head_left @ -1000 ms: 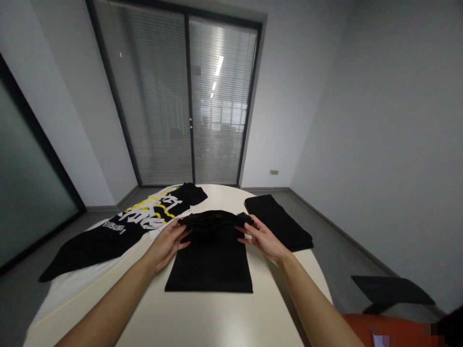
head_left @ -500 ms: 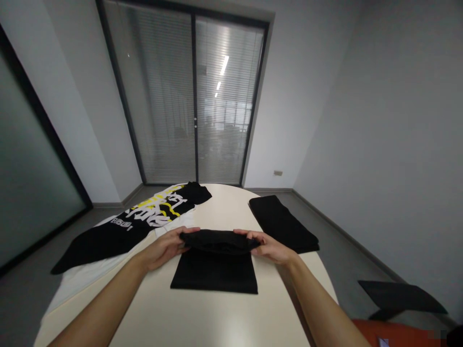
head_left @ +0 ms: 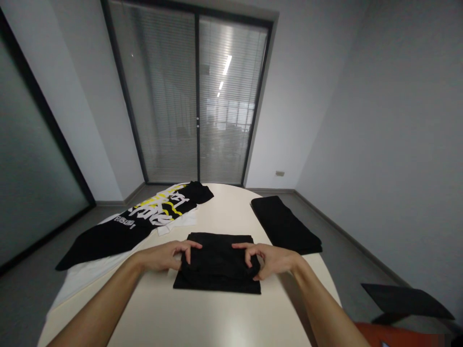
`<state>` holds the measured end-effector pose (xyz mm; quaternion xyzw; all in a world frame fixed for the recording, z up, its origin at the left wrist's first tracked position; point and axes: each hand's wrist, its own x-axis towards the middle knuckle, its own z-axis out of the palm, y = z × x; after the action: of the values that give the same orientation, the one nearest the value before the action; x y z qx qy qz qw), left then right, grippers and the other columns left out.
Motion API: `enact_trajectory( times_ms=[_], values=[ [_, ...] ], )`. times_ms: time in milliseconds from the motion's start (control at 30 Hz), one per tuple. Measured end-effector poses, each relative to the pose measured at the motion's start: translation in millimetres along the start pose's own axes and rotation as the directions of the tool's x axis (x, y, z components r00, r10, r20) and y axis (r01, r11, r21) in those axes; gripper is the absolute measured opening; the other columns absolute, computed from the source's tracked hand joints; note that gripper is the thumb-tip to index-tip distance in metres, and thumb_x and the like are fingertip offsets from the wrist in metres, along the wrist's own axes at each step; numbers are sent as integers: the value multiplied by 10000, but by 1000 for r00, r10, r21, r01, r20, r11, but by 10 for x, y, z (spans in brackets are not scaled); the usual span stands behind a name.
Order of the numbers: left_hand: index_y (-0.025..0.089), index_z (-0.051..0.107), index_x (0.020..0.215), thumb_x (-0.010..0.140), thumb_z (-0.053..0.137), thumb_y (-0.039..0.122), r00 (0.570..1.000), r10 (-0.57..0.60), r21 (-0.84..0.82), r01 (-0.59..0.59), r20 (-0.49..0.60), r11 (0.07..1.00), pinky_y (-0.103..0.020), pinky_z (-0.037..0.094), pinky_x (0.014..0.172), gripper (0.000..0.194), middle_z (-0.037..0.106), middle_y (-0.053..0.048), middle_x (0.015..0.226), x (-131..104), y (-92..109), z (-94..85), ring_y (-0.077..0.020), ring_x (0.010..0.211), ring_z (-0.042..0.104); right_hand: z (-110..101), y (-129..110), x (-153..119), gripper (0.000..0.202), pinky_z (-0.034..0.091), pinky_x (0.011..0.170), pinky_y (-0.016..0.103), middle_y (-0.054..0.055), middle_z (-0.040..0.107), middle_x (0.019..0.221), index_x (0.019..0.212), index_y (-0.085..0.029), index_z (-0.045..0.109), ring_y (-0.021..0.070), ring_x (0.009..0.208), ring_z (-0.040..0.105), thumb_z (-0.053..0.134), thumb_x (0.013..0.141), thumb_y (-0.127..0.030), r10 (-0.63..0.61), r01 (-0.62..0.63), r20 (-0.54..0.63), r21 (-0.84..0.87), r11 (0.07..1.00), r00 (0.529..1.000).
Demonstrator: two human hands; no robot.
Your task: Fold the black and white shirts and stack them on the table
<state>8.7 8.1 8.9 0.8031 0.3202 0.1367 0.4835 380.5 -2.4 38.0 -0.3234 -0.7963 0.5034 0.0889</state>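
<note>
A black garment [head_left: 220,255], folded into a compact rectangle, lies in front of me; its exact kind does not show. My left hand [head_left: 168,255] grips the left end of its upper fold, fingers on top and thumb hidden at the side. At the right end, my right hand [head_left: 271,259] is curled around the same fold, with the index finger stretched over the cloth. The fold rests over the lower layer, whose front edge sticks out toward me.
A rounded cream table [head_left: 188,318] carries everything. On the left lies a black shirt [head_left: 112,236] with white and yellow lettering, over white cloth [head_left: 87,284]. To the right sits another folded black garment [head_left: 285,226]. A dark chair part [head_left: 405,299] stands beyond the right edge.
Both hands have come down and toward me, bringing the raised far part of the black garment over onto its near part. The view has shifted slightly.
</note>
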Motion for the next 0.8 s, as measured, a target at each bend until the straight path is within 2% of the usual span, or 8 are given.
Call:
enact_trajectory(
  times_ms=[167, 267, 333, 400, 467, 600, 700, 800],
  values=[
    [269, 696, 923, 687, 804, 274, 996, -88, 85, 85, 33, 993, -432, 282, 1152, 259, 400, -32, 1571, -91, 26, -5, -286, 1423, 382, -1, 20, -97, 258, 405, 1061, 357, 25, 332, 1601, 883, -239, 709, 264, 1369, 441, 743, 633, -191, 89, -94, -49, -106, 990, 995],
    [284, 732, 897, 735, 806, 404, 989, -149, 153, 150, -14, 977, -513, 172, 1191, 214, 396, -19, 1574, -113, 121, 22, -321, 1502, 208, 0, 23, -128, 274, 335, 1123, 447, 20, 419, 1549, 895, -261, 734, 314, 1404, 363, 810, 635, -299, 131, -152, -109, -219, 964, 985],
    [267, 738, 788, 846, 690, 489, 980, -114, 200, 146, -163, 969, -541, 127, 1203, 234, 489, -23, 1507, -60, 186, 92, -325, 1519, 135, 19, -23, -106, 228, 262, 1143, 547, 36, 530, 1451, 804, -257, 731, 365, 1410, 318, 799, 695, -446, 135, -197, -218, -291, 936, 966],
    [249, 720, 736, 923, 577, 499, 925, 0, 258, 107, -381, 960, -537, 160, 1207, 343, 571, -46, 1419, 39, 232, 209, -319, 1504, 196, 70, -104, -41, 310, 245, 1121, 603, 82, 628, 1295, 762, -243, 706, 388, 1380, 338, 724, 775, -552, 61, -214, -385, -368, 905, 921],
    [254, 733, 956, 933, 568, 459, 848, 131, 363, 77, -513, 929, -521, 195, 1210, 263, 542, -69, 1444, 148, 244, 355, -304, 1479, 267, 160, -186, 57, 343, 271, 1111, 582, 110, 650, 1220, 901, -241, 704, 367, 1347, 385, 661, 834, -575, -74, -178, -491, -447, 877, 868],
    [303, 387, 1516, 911, 604, 442, 909, 215, 546, 16, -356, 837, -565, 130, 1217, 657, 223, -79, 1644, 262, 150, 606, -321, 1518, 144, 429, -207, 258, 672, 169, 1185, 547, 96, 356, 1580, 1473, -294, 438, 334, 1476, 230, 573, 893, -605, -176, -42, -391, -490, 871, 903],
    [333, 218, 1576, 900, 609, 472, 949, 155, 587, 37, -274, 808, -612, 86, 1202, 793, 128, -79, 1663, 269, 46, 690, -350, 1522, 66, 587, -79, 358, 994, 34, 1202, 587, 93, 133, 1661, 1591, -300, 182, 370, 1519, 51, 619, 800, -714, -80, -60, -267, -478, 876, 961],
    [339, 194, 1579, 905, 589, 484, 954, 102, 602, 94, -283, 793, -601, 67, 1203, 795, 127, -73, 1662, 282, 0, 728, -342, 1524, 57, 605, 49, 416, 1113, -10, 1202, 592, 93, 84, 1662, 1594, -302, 135, 376, 1519, 16, 666, 725, -751, -50, -65, -207, -513, 856, 977]
  ],
)
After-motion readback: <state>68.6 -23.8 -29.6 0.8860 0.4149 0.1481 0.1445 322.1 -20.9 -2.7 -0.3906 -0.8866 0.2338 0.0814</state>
